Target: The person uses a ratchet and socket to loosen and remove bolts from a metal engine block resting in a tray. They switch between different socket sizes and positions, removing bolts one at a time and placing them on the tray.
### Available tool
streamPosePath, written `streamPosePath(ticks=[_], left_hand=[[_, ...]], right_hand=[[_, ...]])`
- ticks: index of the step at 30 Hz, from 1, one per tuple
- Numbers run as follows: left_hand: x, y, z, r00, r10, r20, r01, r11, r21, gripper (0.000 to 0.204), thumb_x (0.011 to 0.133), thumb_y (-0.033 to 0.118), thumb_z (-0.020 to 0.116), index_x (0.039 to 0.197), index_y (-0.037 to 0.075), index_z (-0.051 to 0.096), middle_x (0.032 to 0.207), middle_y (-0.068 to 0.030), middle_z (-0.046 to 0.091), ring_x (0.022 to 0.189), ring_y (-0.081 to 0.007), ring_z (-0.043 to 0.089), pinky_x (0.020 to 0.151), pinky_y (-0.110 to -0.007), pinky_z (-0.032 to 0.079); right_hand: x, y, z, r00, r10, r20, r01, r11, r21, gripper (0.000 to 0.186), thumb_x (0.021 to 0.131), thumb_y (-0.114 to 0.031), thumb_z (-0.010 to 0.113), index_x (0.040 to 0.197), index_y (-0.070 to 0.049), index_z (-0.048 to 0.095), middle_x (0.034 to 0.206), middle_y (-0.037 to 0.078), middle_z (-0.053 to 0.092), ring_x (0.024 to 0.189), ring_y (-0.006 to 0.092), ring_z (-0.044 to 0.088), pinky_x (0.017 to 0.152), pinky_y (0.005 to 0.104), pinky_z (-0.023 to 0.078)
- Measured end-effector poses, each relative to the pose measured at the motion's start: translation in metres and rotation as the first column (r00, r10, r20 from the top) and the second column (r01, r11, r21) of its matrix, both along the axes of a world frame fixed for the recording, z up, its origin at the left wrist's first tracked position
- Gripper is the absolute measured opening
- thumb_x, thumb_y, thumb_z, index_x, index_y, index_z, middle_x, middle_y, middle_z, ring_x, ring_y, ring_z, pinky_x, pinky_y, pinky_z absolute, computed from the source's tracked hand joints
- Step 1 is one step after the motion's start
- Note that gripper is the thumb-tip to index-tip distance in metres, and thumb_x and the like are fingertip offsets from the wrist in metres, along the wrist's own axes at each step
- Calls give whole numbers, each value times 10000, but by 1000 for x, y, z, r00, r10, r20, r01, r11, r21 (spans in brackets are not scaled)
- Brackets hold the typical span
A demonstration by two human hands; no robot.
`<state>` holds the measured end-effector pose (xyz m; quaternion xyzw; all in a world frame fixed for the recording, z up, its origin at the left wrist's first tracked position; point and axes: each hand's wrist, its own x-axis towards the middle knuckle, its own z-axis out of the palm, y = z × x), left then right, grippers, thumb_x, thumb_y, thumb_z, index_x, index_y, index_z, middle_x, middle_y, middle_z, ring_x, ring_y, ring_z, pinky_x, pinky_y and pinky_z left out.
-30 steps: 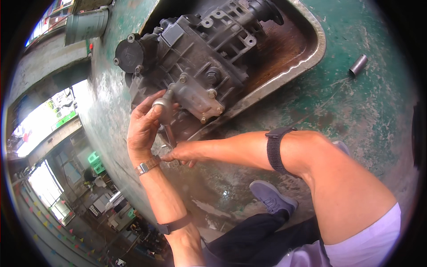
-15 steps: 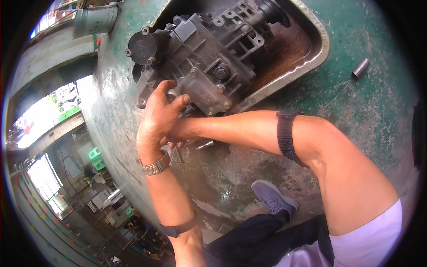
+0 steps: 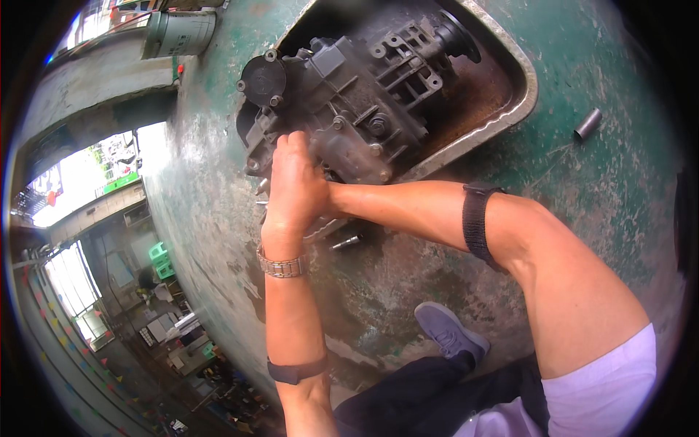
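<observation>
My left hand [image 3: 297, 183], my right hand [image 3: 334, 203] mostly behind: grips hidden, cannot tell; step: seemingly two-handed work, gearbox [image 3: 357, 93], near left end; next needs bracing

Dark grey ribbed metal gearbox [image 3: 353, 91] hogged most of the rusty-bottomed metal tray [image 3: 526, 102], only the right corner had room.

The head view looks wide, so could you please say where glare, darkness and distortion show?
Head view: the opening at left is washed out, the floor beside it pale with sheen; head view: the metal housing looks dark; head view: the background at left bends, corners black.
</observation>
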<state>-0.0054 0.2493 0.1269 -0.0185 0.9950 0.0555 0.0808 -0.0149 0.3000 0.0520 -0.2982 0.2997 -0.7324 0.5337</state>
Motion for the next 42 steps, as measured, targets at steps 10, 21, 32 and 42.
streamPosePath(ticks=[10,21,32,42], left_hand=[[3,10,-10,962,206,-180,-210,978,-5,402,739,85,746,1036,-32,501,1035,-263,519,994,-451,512,864,-503,445],[5,20,17,892,449,-50,-443,848,-290,527,745,471,757,957,2,646,882,-194,703,855,-355,693,783,-442,534],[-1,22,16,804,593,54,-581,801,-144,455,746,372,727,1007,6,657,968,-237,689,965,-385,665,852,-455,525],[3,35,23,744,667,42,-663,745,-76,478,795,330,692,1121,-8,604,1035,-271,669,1036,-425,632,923,-478,484]], right_hand=[[3,1,-11,997,-67,-36,66,997,-38,421,900,-172,634,1269,-5,515,1194,111,599,1043,203,597,815,339,507],[6,-3,-16,994,-84,-77,79,995,-59,389,907,-152,628,1256,-8,535,1172,94,611,1017,179,597,806,319,506],[3,-8,-25,983,-59,-172,49,997,-62,358,914,-132,621,1244,-12,554,1151,77,622,990,155,598,797,298,505],[19,6,-50,905,83,-417,-130,988,-86,332,915,-113,620,1227,-10,575,1112,67,642,959,142,593,809,292,494]])
